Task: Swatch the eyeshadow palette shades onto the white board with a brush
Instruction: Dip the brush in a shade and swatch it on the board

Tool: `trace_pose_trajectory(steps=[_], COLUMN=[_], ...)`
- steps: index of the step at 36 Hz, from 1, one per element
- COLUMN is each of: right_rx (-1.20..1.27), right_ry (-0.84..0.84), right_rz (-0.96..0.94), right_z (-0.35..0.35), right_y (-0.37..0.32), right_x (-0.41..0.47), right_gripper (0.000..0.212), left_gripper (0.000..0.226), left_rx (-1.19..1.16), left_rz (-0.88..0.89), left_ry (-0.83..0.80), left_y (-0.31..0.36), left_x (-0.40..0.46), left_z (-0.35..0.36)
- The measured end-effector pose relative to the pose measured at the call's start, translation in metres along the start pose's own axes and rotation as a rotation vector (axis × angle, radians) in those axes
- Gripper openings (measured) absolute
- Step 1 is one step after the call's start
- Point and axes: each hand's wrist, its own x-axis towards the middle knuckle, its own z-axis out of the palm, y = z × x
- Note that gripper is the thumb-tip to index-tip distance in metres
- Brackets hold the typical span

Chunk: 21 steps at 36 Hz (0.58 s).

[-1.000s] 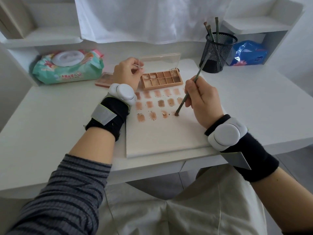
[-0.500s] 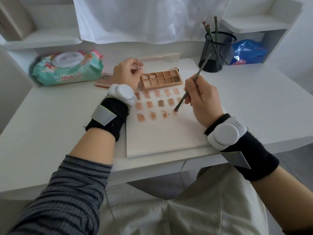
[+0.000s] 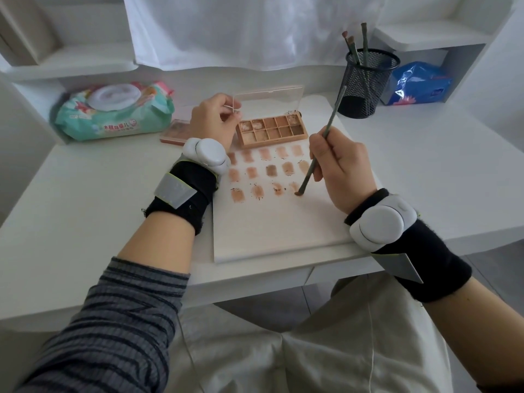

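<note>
Right hand (image 3: 340,165) grips the brush (image 3: 317,154); its tip touches the white board (image 3: 283,222) at the right end of the third swatch row. Left hand (image 3: 212,120) pinches the clear lid's corner on the open eyeshadow palette (image 3: 272,129), which sits on the board's far edge. Board lies flat on the surface (image 3: 85,208).

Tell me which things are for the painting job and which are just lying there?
For the job: brush, palette, board, right hand, left hand.
Lying about: wipes, mesh cup of spare brushes, blue packet.
</note>
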Motion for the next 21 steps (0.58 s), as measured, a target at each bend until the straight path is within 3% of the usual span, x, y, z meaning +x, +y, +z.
trace_pose_trajectory(steps=[21], right_rx=[0.035], right_ry=[0.008], right_rz=[0.012], right_z=[-0.0006], right_y=[-0.0013], right_x=[-0.001], right_gripper=[0.026], left_gripper=[0.011], left_rx=[-0.006], left_rz=[0.011], left_ry=[0.006], left_y=[0.0004], left_x=[-0.0003], left_z=[0.0])
